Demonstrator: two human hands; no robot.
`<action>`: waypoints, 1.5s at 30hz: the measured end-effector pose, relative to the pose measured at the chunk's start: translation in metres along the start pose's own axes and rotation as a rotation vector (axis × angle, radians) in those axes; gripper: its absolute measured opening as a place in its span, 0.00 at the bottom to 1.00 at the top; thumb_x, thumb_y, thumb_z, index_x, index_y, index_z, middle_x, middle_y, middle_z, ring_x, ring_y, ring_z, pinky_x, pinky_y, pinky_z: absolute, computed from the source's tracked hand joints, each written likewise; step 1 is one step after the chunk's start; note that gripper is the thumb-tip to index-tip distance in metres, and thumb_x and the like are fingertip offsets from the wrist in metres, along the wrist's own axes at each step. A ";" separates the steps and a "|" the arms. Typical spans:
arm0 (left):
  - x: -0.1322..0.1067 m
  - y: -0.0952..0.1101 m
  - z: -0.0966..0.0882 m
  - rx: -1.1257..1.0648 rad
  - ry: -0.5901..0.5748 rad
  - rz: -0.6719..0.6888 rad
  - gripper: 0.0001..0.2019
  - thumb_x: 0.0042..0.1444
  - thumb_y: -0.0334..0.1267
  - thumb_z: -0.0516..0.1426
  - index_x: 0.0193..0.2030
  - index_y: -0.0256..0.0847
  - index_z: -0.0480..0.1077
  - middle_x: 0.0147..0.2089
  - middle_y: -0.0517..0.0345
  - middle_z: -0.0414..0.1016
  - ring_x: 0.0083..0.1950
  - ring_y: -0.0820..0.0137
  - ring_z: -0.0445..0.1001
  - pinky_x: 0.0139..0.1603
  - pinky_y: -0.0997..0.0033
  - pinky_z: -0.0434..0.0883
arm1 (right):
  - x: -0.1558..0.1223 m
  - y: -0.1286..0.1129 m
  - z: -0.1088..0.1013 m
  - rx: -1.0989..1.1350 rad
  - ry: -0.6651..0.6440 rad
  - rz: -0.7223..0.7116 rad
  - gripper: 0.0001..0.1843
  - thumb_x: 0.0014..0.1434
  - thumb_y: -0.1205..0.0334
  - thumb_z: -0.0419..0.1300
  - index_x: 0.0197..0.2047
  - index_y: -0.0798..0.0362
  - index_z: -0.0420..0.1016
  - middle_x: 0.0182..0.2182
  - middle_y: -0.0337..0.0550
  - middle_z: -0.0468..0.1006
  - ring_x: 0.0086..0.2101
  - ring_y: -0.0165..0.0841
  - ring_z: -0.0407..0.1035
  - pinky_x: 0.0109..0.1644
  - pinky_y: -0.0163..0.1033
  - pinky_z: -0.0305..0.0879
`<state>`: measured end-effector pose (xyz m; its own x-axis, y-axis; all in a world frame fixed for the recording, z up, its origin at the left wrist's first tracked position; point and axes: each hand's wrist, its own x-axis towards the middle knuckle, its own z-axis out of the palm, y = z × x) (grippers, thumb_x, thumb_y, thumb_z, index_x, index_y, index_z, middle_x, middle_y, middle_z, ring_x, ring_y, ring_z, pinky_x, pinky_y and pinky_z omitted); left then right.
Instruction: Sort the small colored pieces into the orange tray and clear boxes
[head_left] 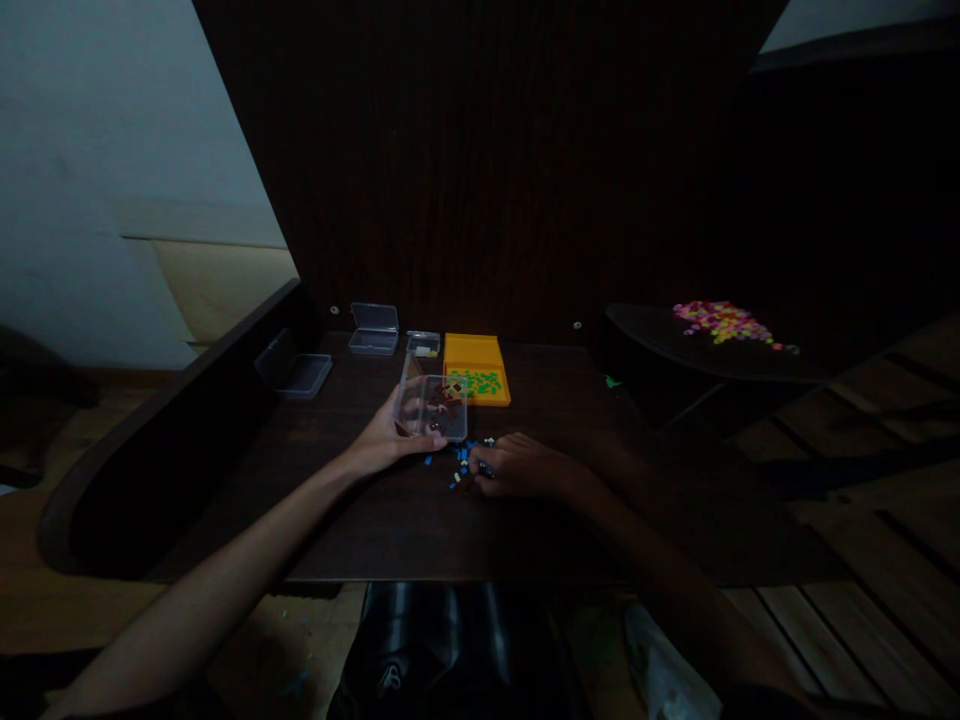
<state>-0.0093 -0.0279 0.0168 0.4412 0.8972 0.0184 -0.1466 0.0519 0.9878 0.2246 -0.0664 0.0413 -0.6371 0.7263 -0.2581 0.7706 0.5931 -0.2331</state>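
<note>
My left hand [390, 430] grips a clear plastic box [457, 425] from its left side and holds it tilted above the dark table. Small brown pieces lie inside the box. Just to the right, my right hand [517, 465] rests over a pile of tiny blue, pale yellow and brown pieces [463, 456], its fingers bent together among them. Whatever is between those fingertips is too small and dark to make out. Behind the clear box stands an open yellow box [480, 350] with many small green pieces [480, 383] in it.
Open clear boxes stand at the back left, one [373, 340] near the back panel and another [304, 375] by the left side wall. A smaller clear box [424, 345] holds pale pieces. On the right shelf [645, 335] lies a heap of pink, purple and yellow pieces [724, 322].
</note>
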 end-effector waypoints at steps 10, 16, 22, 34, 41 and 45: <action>0.001 -0.001 -0.001 0.008 -0.007 0.007 0.48 0.39 0.33 0.72 0.65 0.46 0.52 0.50 0.52 0.73 0.48 0.63 0.78 0.48 0.59 0.77 | -0.001 0.008 -0.004 0.031 0.039 -0.029 0.11 0.64 0.58 0.55 0.48 0.50 0.72 0.37 0.43 0.78 0.37 0.35 0.71 0.39 0.36 0.56; 0.002 -0.001 -0.001 -0.014 -0.004 -0.008 0.47 0.38 0.32 0.72 0.65 0.46 0.53 0.51 0.52 0.73 0.45 0.65 0.78 0.44 0.63 0.77 | -0.004 0.013 -0.003 0.063 -0.011 -0.034 0.12 0.61 0.57 0.59 0.47 0.49 0.73 0.36 0.41 0.78 0.39 0.36 0.71 0.43 0.37 0.57; 0.001 0.000 0.001 -0.045 -0.007 -0.012 0.49 0.37 0.32 0.72 0.65 0.47 0.53 0.51 0.53 0.73 0.41 0.70 0.78 0.42 0.66 0.76 | -0.002 0.011 0.001 0.041 0.002 -0.037 0.13 0.62 0.57 0.58 0.49 0.49 0.74 0.37 0.44 0.79 0.40 0.37 0.71 0.44 0.38 0.58; 0.001 0.001 0.002 -0.024 0.011 -0.025 0.49 0.37 0.31 0.72 0.65 0.46 0.53 0.50 0.53 0.73 0.38 0.71 0.78 0.41 0.67 0.77 | -0.004 0.012 0.000 0.036 0.045 -0.079 0.12 0.65 0.57 0.59 0.50 0.46 0.78 0.40 0.44 0.81 0.41 0.36 0.72 0.45 0.38 0.59; 0.002 -0.003 -0.001 -0.039 0.000 -0.006 0.50 0.37 0.31 0.72 0.65 0.46 0.52 0.53 0.51 0.73 0.44 0.66 0.78 0.46 0.62 0.77 | -0.007 -0.001 -0.001 -0.110 0.015 0.031 0.14 0.67 0.56 0.54 0.51 0.50 0.75 0.40 0.48 0.79 0.42 0.37 0.72 0.47 0.39 0.59; 0.003 -0.004 -0.002 -0.031 0.004 -0.009 0.50 0.37 0.32 0.72 0.66 0.45 0.51 0.53 0.51 0.72 0.44 0.66 0.78 0.47 0.60 0.77 | -0.007 -0.007 0.003 -0.157 0.008 0.074 0.15 0.68 0.55 0.51 0.52 0.52 0.73 0.40 0.50 0.79 0.42 0.38 0.72 0.48 0.39 0.59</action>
<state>-0.0091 -0.0245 0.0126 0.4387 0.8986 0.0090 -0.1702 0.0733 0.9827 0.2231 -0.0764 0.0422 -0.5790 0.7722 -0.2616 0.8088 0.5846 -0.0644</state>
